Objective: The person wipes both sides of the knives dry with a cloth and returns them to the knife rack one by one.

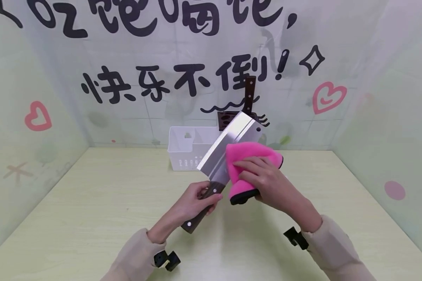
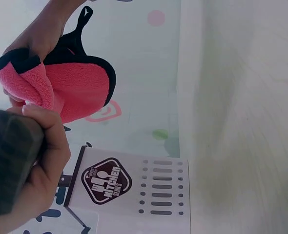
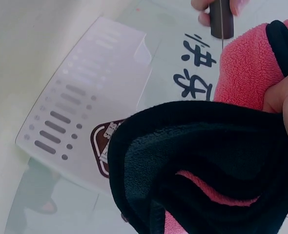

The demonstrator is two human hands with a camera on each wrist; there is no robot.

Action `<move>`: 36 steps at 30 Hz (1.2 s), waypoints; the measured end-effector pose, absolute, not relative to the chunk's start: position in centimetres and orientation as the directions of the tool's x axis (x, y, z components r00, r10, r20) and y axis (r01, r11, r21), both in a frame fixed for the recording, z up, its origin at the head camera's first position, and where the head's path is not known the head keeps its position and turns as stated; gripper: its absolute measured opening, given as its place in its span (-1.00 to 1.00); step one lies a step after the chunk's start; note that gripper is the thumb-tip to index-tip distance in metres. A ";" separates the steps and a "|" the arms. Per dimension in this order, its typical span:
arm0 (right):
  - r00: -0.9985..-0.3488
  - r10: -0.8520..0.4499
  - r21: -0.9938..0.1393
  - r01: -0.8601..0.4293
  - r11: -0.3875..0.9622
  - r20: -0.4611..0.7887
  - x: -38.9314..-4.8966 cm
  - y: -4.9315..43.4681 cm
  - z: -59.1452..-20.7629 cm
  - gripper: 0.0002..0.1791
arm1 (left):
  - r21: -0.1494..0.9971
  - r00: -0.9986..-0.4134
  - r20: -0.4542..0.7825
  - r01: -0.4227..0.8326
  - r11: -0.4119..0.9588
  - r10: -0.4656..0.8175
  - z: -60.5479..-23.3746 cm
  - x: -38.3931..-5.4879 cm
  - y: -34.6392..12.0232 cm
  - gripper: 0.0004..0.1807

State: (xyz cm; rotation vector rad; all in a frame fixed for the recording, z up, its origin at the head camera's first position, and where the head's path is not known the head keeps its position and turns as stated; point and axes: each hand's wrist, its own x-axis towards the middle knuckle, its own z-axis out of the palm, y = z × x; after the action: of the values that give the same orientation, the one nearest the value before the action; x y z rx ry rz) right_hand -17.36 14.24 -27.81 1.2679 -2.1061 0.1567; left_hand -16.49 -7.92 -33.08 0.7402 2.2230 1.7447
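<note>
A cleaver (image 1: 228,144) with a broad steel blade and a dark riveted handle is held tilted above the table. My left hand (image 1: 197,203) grips its handle (image 2: 10,161), fingers wrapped round it in the left wrist view. A pink cloth (image 1: 251,164) with black edging is bunched in my right hand (image 1: 272,183), which presses it against the blade's face. In the right wrist view the cloth (image 3: 246,68) fills much of the picture, its dark edging folded over, and hides most of the blade.
Behind the cleaver stands a white perforated plastic rack (image 1: 181,160) at the back of the pale table (image 1: 126,187). Dark utensils, among them a riveted brown handle (image 1: 249,93), rise at the rack's right part. Printed sheets form the walls at back and sides.
</note>
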 end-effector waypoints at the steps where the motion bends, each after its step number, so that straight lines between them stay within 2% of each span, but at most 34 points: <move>1: -0.315 -0.740 0.221 -0.821 0.527 0.594 -17.5 14.4 -27.8 -0.55 | 0.953 -0.847 0.131 0.251 0.170 0.515 -33.1 -16.5 -8.0 -0.79; 14: -0.397 -0.700 0.152 -0.799 0.582 0.594 -19.2 16.0 -26.9 -0.52 | 0.951 -0.834 0.072 0.222 0.213 0.547 -33.4 -16.5 -9.3 -0.78; 24: -0.474 -0.663 0.113 -0.759 0.642 0.579 -20.2 17.0 -26.9 -0.53 | 0.942 -0.807 0.084 0.255 0.217 0.585 -33.7 -16.6 -9.9 -0.78; 30: -0.525 -0.626 0.086 -0.723 0.686 0.577 -20.4 17.2 -26.7 -0.43 | 0.931 -0.792 0.076 0.273 0.241 0.605 -33.5 -16.6 -10.1 -0.79; 36: -0.509 -0.627 0.097 -0.726 0.681 0.590 -20.4 16.8 -26.7 -0.44 | 0.917 -0.785 0.069 0.293 0.271 0.616 -33.5 -16.6 -10.0 -0.79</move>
State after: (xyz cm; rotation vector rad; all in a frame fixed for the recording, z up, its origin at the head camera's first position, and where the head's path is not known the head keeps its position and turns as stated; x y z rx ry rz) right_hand -20.37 16.85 -26.66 1.0361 -2.2906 0.2160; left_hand -16.65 -9.96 -33.47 0.8333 2.2452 1.5185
